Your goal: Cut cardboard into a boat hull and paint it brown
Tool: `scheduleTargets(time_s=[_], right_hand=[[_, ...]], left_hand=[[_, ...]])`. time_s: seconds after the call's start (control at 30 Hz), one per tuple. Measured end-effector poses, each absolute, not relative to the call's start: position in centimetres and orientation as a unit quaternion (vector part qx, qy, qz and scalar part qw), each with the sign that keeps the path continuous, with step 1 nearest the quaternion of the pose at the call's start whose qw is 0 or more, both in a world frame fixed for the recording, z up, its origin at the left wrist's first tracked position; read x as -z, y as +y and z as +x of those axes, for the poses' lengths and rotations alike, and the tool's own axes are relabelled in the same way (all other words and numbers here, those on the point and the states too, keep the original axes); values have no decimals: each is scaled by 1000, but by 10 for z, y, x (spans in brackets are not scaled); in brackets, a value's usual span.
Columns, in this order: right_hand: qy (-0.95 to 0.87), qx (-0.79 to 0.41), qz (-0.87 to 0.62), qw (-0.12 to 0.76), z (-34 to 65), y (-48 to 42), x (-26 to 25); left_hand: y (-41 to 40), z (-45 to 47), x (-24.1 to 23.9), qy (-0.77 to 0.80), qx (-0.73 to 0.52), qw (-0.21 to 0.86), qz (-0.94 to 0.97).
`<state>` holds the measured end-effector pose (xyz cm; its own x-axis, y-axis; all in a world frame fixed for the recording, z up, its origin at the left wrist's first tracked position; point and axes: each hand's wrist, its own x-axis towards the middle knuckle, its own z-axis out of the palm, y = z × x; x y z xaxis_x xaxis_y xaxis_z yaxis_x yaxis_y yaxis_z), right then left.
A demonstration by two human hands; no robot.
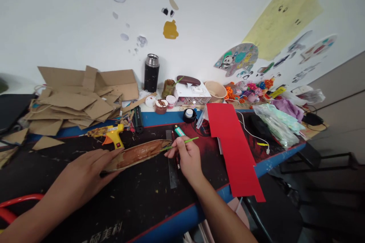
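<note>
A long leaf-shaped cardboard piece (137, 154), partly covered in brown paint, lies on the black desk mat (137, 197). My left hand (85, 171) lies flat on its left end with fingers stretched out. My right hand (185, 156) pinches a thin green paintbrush (186, 141), and the brush tip touches the right end of the piece. A yellow and orange glue gun (114, 136) sits just behind the piece.
A red card sheet (232, 148) lies to the right, overhanging the desk edge. Cardboard scraps (76, 102) pile up at back left. A black flask (151, 72), small paint pots (161, 105), a white box (191, 94) and a metal ruler (172, 171) stand nearby. Plastic bags (275, 123) lie far right.
</note>
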<state>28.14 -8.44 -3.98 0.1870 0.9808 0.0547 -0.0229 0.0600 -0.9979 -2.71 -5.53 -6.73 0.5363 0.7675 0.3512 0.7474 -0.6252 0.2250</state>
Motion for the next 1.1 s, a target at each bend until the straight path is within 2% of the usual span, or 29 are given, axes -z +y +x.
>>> scheduleTargets(time_s=[0.23, 0.43, 0.6, 0.87, 1.1], right_hand=[[-480, -456, -529, 531, 275, -83, 41], [-463, -388, -572, 555, 310, -87, 34], [-427, -437, -544, 576, 297, -94, 41], [-443, -489, -489, 570, 253, -96, 42], [-434, -451, -531, 572, 287, -99, 38]], left_hand=[[-52, -33, 67, 426, -217, 27, 878], [-55, -30, 58, 386, -210, -27, 898], [-56, -28, 55, 357, -214, -70, 907], [-62, -27, 56, 377, -190, -55, 905], [-60, -32, 62, 370, -205, -49, 905]])
